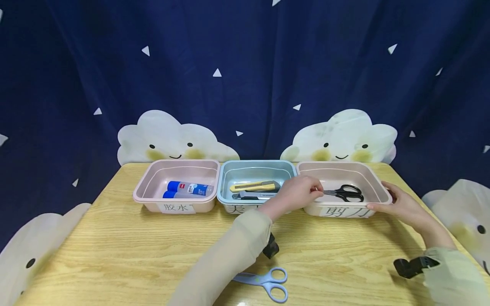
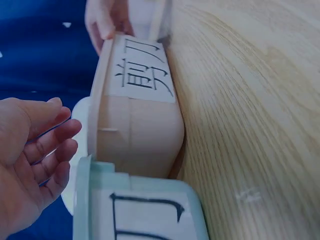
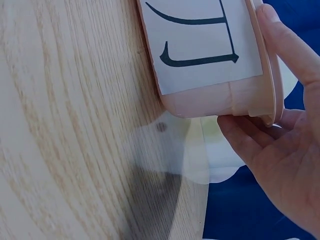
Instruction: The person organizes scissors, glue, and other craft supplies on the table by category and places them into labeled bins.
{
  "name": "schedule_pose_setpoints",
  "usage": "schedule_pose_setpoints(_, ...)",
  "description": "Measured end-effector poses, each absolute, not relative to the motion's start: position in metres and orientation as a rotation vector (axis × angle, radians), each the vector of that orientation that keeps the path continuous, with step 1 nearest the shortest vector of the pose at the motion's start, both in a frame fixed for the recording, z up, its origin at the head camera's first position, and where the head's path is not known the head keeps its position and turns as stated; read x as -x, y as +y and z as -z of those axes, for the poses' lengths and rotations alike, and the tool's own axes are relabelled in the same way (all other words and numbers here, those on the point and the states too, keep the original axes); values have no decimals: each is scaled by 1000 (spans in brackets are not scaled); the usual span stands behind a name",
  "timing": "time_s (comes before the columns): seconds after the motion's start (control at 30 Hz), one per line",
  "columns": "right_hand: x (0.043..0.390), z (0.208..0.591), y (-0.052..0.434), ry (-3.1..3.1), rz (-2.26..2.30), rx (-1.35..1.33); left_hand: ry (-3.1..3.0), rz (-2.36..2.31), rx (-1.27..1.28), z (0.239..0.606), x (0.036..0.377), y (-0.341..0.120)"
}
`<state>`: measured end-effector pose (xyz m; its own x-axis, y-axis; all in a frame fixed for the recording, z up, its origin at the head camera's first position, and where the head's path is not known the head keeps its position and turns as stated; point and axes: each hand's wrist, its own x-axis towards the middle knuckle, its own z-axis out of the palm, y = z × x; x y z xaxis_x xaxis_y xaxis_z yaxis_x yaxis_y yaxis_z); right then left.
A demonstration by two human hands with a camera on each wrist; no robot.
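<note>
The left hand (image 1: pixel 296 192) reaches over the near rim of the right-hand pink bin (image 1: pixel 377 180). In the head view its fingertips sit at the blade tip of the black scissors (image 1: pixel 344 193), while the left wrist view shows the fingers (image 2: pixel 47 150) straight and relaxed, not curled, so I judge it loose-fingered, touching rather than clamping. The right hand (image 1: pixel 402 206) grips that bin's near right corner, thumb laid along the rim (image 3: pixel 280 45) and fingers tucked under the lip, probably to keep the bin from sliding.

Under both hands runs the wooden table (image 1: pixel 126 255), the biggest thing here, backed by a dark blue curtain (image 1: pixel 245 63) printed with clouds. Three bins stand in a row, touching. The pink one the hands meet at has a paper label (image 2: pixel 142 70) on its front wall. Immediately to the left of the left hand is the blue bin (image 1: pixel 256 168), holding a yellow box cutter (image 1: pixel 254 186) and a grey one (image 1: pixel 252 195) beside it. Further left again, the other pink bin (image 1: pixel 153 187) holds two blue-capped glue bottles (image 1: pixel 189 188) lying flat. The labels suggest each bin keeps one kind of tool.

The black scissors lie flat on the floor of the bin, handles pointing away from the left hand. A light blue pair of scissors (image 1: pixel 268 284) lies on the table near the person, below the left forearm.
</note>
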<state>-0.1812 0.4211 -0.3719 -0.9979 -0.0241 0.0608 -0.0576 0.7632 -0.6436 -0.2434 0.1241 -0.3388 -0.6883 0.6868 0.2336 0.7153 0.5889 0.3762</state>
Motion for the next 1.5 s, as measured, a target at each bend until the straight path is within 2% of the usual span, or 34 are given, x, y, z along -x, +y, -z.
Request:
schedule_pose_setpoints(0.73, 184, 375, 417, -2914, -1092, -70, -2752, 703, 1518, 348, 216, 33)
schedule_pose_setpoints(1.5, 180, 374, 422, -2909, -1071, -53, -3060, 934, 1613, 379, 179, -31)
